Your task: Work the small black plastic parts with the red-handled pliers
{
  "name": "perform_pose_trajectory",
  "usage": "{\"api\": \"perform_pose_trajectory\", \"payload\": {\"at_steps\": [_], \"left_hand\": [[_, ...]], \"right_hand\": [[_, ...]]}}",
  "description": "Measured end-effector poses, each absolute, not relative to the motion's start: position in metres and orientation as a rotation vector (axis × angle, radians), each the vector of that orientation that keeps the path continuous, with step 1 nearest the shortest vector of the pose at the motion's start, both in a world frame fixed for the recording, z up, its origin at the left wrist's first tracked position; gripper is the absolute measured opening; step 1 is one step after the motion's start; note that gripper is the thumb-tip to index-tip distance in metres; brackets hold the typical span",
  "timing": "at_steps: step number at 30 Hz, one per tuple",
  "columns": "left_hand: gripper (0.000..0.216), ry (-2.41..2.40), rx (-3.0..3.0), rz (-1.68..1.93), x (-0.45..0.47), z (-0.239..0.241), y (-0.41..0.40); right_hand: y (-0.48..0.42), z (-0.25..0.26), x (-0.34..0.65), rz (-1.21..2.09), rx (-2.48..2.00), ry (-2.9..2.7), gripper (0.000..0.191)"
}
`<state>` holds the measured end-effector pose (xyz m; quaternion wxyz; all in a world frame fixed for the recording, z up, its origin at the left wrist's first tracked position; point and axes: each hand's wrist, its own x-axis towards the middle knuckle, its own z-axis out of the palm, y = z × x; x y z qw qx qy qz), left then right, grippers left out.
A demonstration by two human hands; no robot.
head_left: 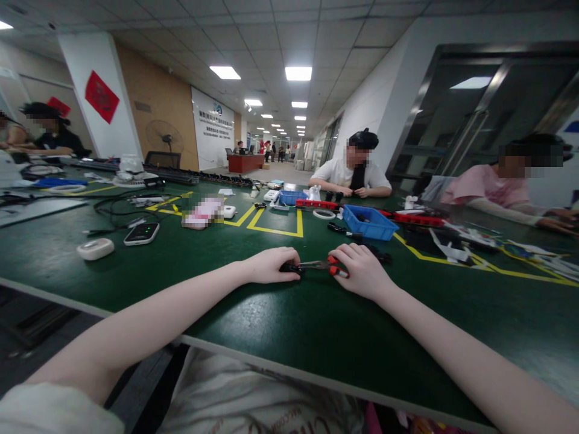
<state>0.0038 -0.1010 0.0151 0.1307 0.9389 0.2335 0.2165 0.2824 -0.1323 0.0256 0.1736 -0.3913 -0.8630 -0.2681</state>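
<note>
Low over the green table [280,325], my right hand [362,271] is closed round the red and black handles of a pair of pliers [319,265]. Their metal jaws point left, towards my left hand [274,264]. That hand is closed on a small black piece [292,268], which looks like a cable end or plug; the fingers cover much of it. The jaw tips reach the black piece, but whether they grip it I cannot tell.
A blue bin [371,226] stands beyond my right hand, with black parts in and around it. Left lie a phone [203,214], a small device with green lights [142,234] and a white case [94,249]. Co-workers sit across the table [357,166] and at right [479,181].
</note>
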Motion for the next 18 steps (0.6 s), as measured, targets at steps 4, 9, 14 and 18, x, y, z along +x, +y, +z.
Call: {"api": "perform_pose_trajectory", "payload": {"at_steps": [4,9,14,18], "left_hand": [[0.025,0.706,2.713,0.633,0.0035,0.0153,-0.1032],[0.024,0.706,2.735,0.661,0.0039,0.0147,-0.1035],[0.027,0.720,2.845,0.665,0.0047,0.0158,-0.1024],[0.027,0.720,2.943,0.641,0.0047,0.0171,-0.1021]], "right_hand": [[-0.1319,0.0252,0.2826,-0.740,-1.120,-2.450,0.026],[-0.1321,0.0257,0.2822,-0.715,-1.138,-2.467,0.024],[-0.1330,0.0260,0.2817,-0.724,-1.146,-2.482,0.024],[-0.1332,0.0254,0.2818,-0.759,-1.130,-2.454,0.026]]}}
